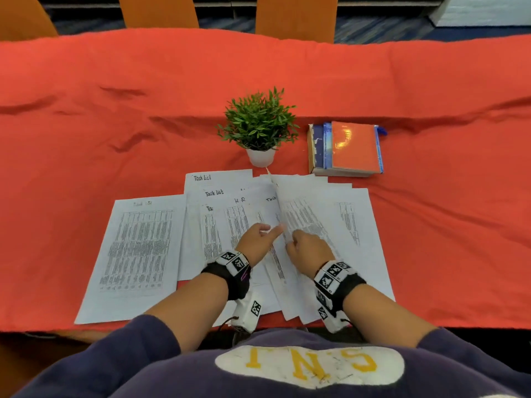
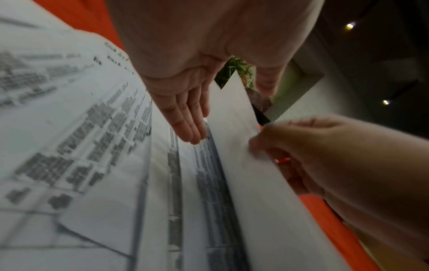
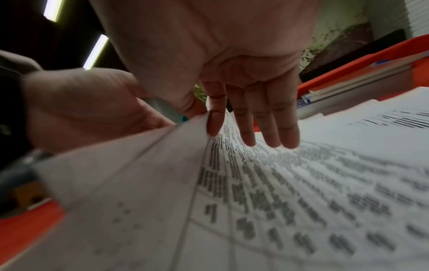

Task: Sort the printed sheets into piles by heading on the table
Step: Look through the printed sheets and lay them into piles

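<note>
Printed sheets lie fanned and overlapping on the red tablecloth (image 1: 86, 110) in front of me. A single "Task list" sheet (image 1: 135, 254) lies apart at the left. Headings "Task list" and "H R" show on the overlapped sheets (image 1: 230, 202). One sheet (image 1: 290, 208) (image 2: 234, 128) (image 3: 162, 174) is lifted along its left edge between my hands. My right hand (image 1: 307, 248) (image 2: 325, 155) (image 3: 243, 110) pinches that edge with thumb and index finger. My left hand (image 1: 258, 239) (image 2: 185, 117) (image 3: 81, 106) has straight fingers over the sheets beside it, thumb towards the raised edge.
A small potted plant (image 1: 260, 124) in a white pot stands just behind the sheets. A stack of books (image 1: 347, 147) with an orange cover on top lies to its right. Orange chairs (image 1: 296, 15) stand beyond the table's far edge.
</note>
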Available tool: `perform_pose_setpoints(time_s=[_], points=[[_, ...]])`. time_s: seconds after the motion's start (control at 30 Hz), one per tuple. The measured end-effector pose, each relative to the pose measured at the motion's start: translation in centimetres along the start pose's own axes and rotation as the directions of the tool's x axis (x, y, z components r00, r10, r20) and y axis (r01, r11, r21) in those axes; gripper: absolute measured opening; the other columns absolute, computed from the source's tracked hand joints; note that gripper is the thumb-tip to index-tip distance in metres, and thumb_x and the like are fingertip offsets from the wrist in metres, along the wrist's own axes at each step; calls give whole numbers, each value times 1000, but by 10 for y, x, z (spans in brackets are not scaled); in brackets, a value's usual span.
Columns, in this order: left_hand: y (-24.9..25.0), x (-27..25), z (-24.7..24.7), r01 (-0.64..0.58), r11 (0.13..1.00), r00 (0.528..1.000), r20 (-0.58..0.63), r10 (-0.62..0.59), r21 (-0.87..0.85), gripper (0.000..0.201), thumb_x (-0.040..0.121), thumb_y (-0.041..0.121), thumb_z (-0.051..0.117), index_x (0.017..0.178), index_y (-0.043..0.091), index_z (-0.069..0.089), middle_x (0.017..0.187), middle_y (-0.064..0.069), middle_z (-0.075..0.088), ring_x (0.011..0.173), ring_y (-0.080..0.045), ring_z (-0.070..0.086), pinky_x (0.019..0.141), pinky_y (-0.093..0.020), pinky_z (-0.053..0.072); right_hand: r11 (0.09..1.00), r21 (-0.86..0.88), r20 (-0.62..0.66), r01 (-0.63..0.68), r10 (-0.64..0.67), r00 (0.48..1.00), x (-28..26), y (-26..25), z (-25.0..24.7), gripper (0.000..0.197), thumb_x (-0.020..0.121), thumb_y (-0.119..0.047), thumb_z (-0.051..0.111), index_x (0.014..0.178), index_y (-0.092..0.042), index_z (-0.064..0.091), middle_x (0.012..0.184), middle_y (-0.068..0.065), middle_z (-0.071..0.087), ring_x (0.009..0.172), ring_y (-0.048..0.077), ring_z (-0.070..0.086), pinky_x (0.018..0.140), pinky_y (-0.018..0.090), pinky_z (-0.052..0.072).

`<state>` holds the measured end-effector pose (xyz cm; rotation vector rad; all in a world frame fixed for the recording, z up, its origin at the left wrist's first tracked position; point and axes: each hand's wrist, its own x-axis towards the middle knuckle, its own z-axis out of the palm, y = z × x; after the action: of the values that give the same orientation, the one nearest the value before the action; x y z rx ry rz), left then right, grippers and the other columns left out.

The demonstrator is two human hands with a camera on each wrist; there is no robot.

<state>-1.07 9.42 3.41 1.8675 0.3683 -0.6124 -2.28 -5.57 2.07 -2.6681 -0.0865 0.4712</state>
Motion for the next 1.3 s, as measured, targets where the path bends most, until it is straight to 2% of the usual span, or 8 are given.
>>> perform_pose_setpoints(time_s=[0.1,0.2,0.4,0.63,0.97,1.07,1.17,1.3], points=[[9,2,14,42,989,999,-16,-44,-139,76,77,61,65,130,9,49,119,-4,61,105,-22,63,93,-41,53,981,122,76,149,-159,984,-10,-7,-13,29,98,-30,40,97,-9,59,89,8,66,76,25,61,66,34,48],[13,2,18,-20,998,992,-122,27,54,21,89,22,61,108,14,57,97,3,62,92,-20,61,74,-26,51,929,318,139,191,-245,959,-15,2,-21,27,96,-32,48,113,-17,61,115,3,66,87,17,65,78,33,53],[0,5,-7,-26,986,976,-211,61,162,20,92,2,46,98,18,56,85,0,59,73,-15,58,58,-22,47,953,256,24,-161,161,987,16,83,-32,33,91,-30,58,120,-12,57,130,9,54,118,23,50,96,32,43],[-19,-8,-50,20,999,947,-320,-11,27,15,87,6,61,97,17,59,99,-7,63,94,-26,60,83,-33,48,894,2,27,-448,447,894,30,133,-14,70,78,-39,73,129,-6,38,131,18,42,125,35,39,96,42,42],[-42,-9,-69,49,994,919,-385,-84,-100,48,77,36,75,117,13,64,115,-4,68,104,-24,63,96,-39,48,856,352,-48,-378,420,906,33,144,-30,14,88,1,40,87,-9,50,80,10,57,64,24,50,53,28,39],[-60,7,-73,64,989,920,-375,-111,-135,81,55,66,79,117,16,63,120,-2,66,110,-26,62,98,-48,47,783,553,-55,-286,377,925,31,142,-42,15,88,1,46,87,-12,54,80,10,60,64,24,53,59,31,46],[-46,4,-65,53,985,940,-325,-106,-167,56,67,51,79,101,9,65,105,-4,70,105,-30,64,97,-47,48,675,711,-9,-199,291,957,26,134,-47,23,86,0,56,99,-19,59,101,11,69,86,27,66,81,40,55],[-23,-4,-47,48,985,957,-277,-93,-165,89,74,58,71,135,1,43,133,0,51,124,-22,48,104,-33,34,503,846,65,-177,231,971,27,110,-41,29,84,1,61,98,-25,65,109,8,70,101,29,67,94,49,51]])
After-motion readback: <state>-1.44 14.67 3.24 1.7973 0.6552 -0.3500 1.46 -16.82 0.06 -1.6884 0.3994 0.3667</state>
